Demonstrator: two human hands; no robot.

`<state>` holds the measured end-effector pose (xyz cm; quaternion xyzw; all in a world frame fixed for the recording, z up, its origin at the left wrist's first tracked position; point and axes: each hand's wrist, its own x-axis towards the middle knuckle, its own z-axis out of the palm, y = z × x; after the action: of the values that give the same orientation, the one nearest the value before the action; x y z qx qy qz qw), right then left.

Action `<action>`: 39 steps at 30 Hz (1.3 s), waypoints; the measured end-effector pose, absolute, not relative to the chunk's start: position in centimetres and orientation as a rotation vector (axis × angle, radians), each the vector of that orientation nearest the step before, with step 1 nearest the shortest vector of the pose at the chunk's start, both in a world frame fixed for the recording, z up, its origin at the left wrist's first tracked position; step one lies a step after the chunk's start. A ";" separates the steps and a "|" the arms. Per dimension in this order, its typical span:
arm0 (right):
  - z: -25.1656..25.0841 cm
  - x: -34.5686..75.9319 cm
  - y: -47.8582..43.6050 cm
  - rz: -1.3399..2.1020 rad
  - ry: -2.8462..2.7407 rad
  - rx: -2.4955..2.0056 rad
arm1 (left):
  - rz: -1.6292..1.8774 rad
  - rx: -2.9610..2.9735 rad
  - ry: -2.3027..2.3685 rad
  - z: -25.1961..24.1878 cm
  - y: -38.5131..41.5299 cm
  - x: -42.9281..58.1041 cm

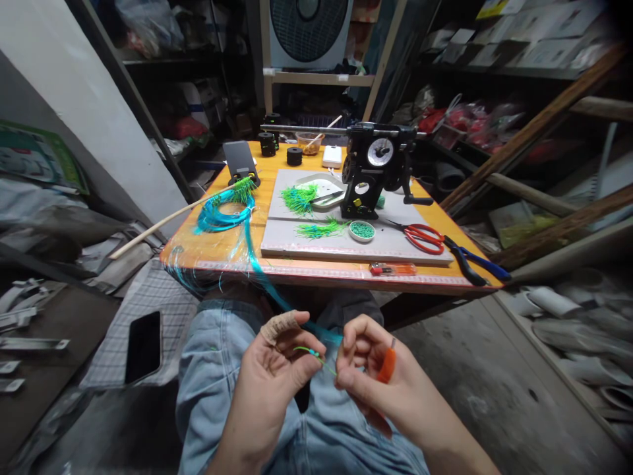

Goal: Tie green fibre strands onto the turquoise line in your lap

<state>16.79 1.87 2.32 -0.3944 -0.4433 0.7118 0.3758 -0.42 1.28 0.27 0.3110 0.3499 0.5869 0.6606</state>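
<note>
My left hand (274, 369), with a bandage on the thumb, pinches a thin green strand (312, 354) over my lap. My right hand (376, 376) pinches the other end of that strand and also holds a small orange-handled tool (387, 364) in its palm. A bundle of blue threads (257, 267) runs from a coil (222, 216) on the orange table (316, 270) down to my hands. Green tassels (300, 197) (321, 229) lie on a grey board (346, 244).
A black winding machine (370, 171) stands on the board, with a dish of green beads (362, 230), red scissors (424, 237), blue pliers (475, 262) and an orange lighter (393, 268). A phone (143, 346) lies on a cloth at left. A wooden stick (168, 221) leans off the table.
</note>
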 end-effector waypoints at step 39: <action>1.9 16.6 1.6 1.801 -1.085 -0.926 | 1.332 0.612 0.831 0.3 1.3 -0.3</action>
<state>16.62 1.60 1.86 -0.3675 -0.4309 0.7152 0.4096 -0.27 1.26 0.34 0.2712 0.3682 0.5898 0.6656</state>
